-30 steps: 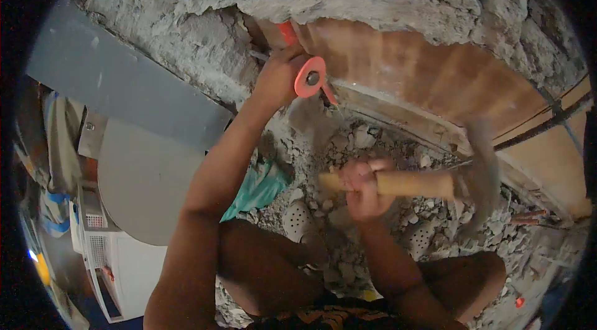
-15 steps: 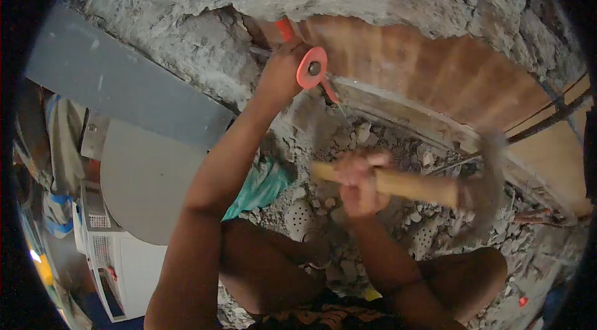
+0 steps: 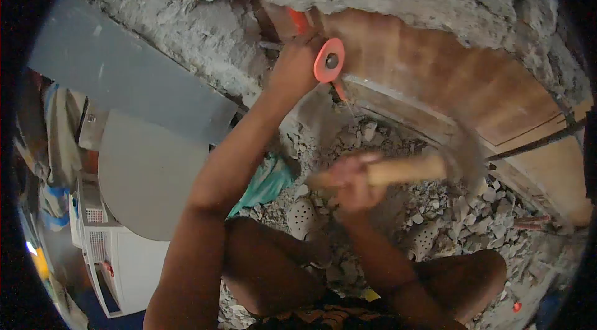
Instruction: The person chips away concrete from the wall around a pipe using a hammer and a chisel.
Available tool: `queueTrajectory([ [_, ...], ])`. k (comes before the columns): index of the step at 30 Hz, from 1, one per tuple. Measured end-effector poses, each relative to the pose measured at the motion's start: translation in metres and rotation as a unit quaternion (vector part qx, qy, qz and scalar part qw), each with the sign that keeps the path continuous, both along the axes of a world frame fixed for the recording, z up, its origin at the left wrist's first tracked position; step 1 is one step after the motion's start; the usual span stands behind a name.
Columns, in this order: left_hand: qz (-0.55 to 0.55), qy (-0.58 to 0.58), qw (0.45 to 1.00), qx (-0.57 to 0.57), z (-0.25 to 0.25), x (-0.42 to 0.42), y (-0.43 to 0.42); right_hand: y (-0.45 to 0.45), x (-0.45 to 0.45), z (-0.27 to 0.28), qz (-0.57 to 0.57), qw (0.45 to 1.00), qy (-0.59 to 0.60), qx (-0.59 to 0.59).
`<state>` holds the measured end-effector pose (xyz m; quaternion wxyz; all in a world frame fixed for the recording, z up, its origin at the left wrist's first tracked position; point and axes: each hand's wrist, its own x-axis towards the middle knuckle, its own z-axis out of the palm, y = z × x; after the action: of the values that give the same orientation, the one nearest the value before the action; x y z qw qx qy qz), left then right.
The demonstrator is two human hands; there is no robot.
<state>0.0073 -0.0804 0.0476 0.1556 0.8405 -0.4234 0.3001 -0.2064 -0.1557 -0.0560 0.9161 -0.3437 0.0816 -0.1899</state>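
My left hand [image 3: 298, 62] is wrapped round a chisel with an orange-red guard [image 3: 329, 60], its metal struck end showing in the middle. Beyond my knuckles, the chisel's red shaft [image 3: 299, 20] points at the broken edge of the rough grey wall [image 3: 186, 31]; its tip is hidden. Lower and to the right, my right hand [image 3: 357, 182] grips the yellow wooden handle [image 3: 407, 170] of a hammer. The hammer's head [image 3: 466, 153] is smeared by motion, apart from the chisel.
Broken rubble [image 3: 491, 212] covers the ground around my perforated shoes [image 3: 303, 217]. A brown wooden panel [image 3: 423, 62] lies under the wall's edge. A grey board [image 3: 124, 69], a round grey panel [image 3: 146, 174], a green plastic bag [image 3: 267, 185] and a white plastic unit [image 3: 134, 268] are at the left.
The hammer has shifted slightly left and up and remains blurred. My left hand and the chisel appear a little further right in view, still held together.
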Motion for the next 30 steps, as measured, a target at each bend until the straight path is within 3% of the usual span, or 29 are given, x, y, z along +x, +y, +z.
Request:
queueTrajectory([
  [2,-0.012,0.008,1.0,-0.018,0.002,-0.001,0.002,-0.015,0.009,0.039,-0.092,0.954,-0.24,0.157],
  [3,0.005,0.028,1.0,-0.011,0.003,-0.003,0.001,-0.017,0.016,0.027,-0.091,0.954,-0.239,0.157],
  [4,0.021,0.044,0.999,-0.005,0.006,-0.005,-0.002,-0.016,0.026,0.003,-0.206,0.932,-0.265,-0.139],
  [6,-0.01,0.009,1.0,0.003,-0.001,0.0,0.002,-0.007,0.028,-0.034,-0.306,0.814,-0.257,-0.422],
  [7,-0.041,-0.031,0.999,0.009,-0.004,0.005,0.0,0.001,0.025,-0.048,-0.089,0.914,-0.077,-0.388],
  [8,-0.048,-0.037,0.998,0.011,-0.003,0.009,-0.002,0.005,0.025,-0.047,0.136,0.933,0.107,-0.314],
  [12,-0.013,0.02,1.0,0.001,-0.016,0.013,0.001,-0.001,0.01,-0.03,0.07,0.967,0.038,-0.243],
  [13,-0.008,0.045,0.999,-0.014,-0.013,0.015,-0.002,-0.011,0.007,-0.01,0.03,0.989,0.023,-0.142],
  [15,0.019,0.045,0.999,0.02,-0.006,0.012,-0.003,-0.023,0.008,0.015,-0.074,0.988,-0.112,-0.074],
  [16,0.046,0.044,0.997,0.054,-0.002,0.011,-0.004,-0.023,0.008,0.023,-0.073,0.988,-0.112,-0.074],
  [18,0.025,0.035,0.998,0.037,-0.004,0.02,-0.003,-0.02,0.01,0.035,-0.084,0.969,-0.226,0.047],
  [20,0.007,0.029,0.999,0.02,-0.007,0.021,-0.001,-0.004,0.028,-0.035,-0.212,0.917,-0.223,-0.253],
  [21,0.0,0.032,0.999,0.02,-0.007,0.015,-0.001,0.005,0.031,-0.059,-0.029,0.956,-0.049,-0.289],
  [23,-0.017,0.027,0.999,0.021,-0.006,0.014,-0.002,0.005,0.031,-0.063,0.145,0.934,0.123,-0.303],
  [26,-0.033,0.049,0.998,0.011,-0.021,0.011,0.009,-0.003,0.012,-0.04,0.12,0.943,0.12,-0.287],
  [28,-0.042,-0.02,0.998,0.036,-0.016,0.01,0.013,-0.005,0.01,-0.028,-0.014,0.989,0.018,-0.149],
  [29,-0.042,-0.022,0.998,0.035,-0.018,0.012,0.016,-0.013,0.012,-0.022,-0.012,0.991,-0.076,-0.113],
  [30,-0.041,-0.011,0.999,0.028,-0.019,0.015,0.018,-0.013,0.012,-0.014,-0.011,0.99,-0.078,-0.114],
])
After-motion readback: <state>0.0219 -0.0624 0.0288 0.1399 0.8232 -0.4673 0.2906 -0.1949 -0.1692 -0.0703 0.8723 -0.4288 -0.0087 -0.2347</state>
